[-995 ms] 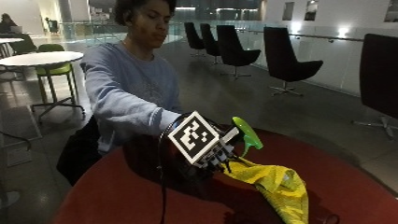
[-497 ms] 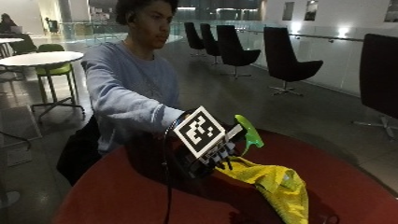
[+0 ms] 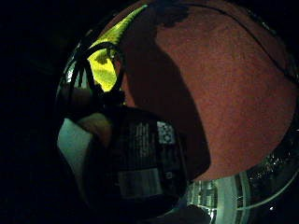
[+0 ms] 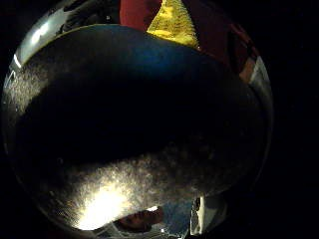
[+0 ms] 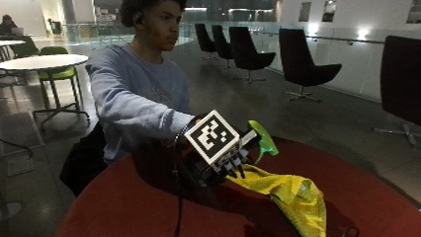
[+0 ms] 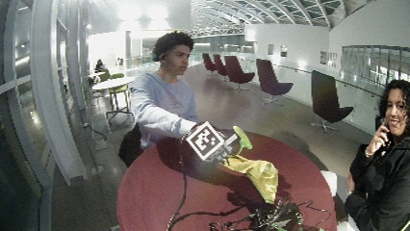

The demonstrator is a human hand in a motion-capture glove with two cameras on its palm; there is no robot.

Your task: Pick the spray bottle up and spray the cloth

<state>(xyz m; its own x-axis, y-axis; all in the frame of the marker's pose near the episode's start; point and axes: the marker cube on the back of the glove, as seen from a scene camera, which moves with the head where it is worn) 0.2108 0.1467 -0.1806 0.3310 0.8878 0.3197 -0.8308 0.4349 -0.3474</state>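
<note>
My gloved right hand (image 5: 224, 163) grips a spray bottle above the round red table (image 5: 131, 207). The bottle's green trigger head (image 5: 262, 140) sticks out past the fingers and points over the yellow cloth (image 5: 296, 195), which lies crumpled on the table just beside and below the hand. In the little finger side palm view the dark labelled bottle (image 3: 145, 163) sits against the palm, with the cloth (image 3: 105, 70) and table (image 3: 224, 93) beyond. The bottle's body (image 4: 134, 124) fills the thumb side palm view, with a strip of cloth (image 4: 172, 20) past it.
In the wide view a tangle of cables (image 6: 256, 219) lies at the table's (image 6: 154, 192) near edge, in front of the cloth (image 6: 256, 171). Black chairs (image 5: 303, 64) stand on the floor behind the table.
The hand with the bottle has risen slightly over the table. The cloth lies where it was.
</note>
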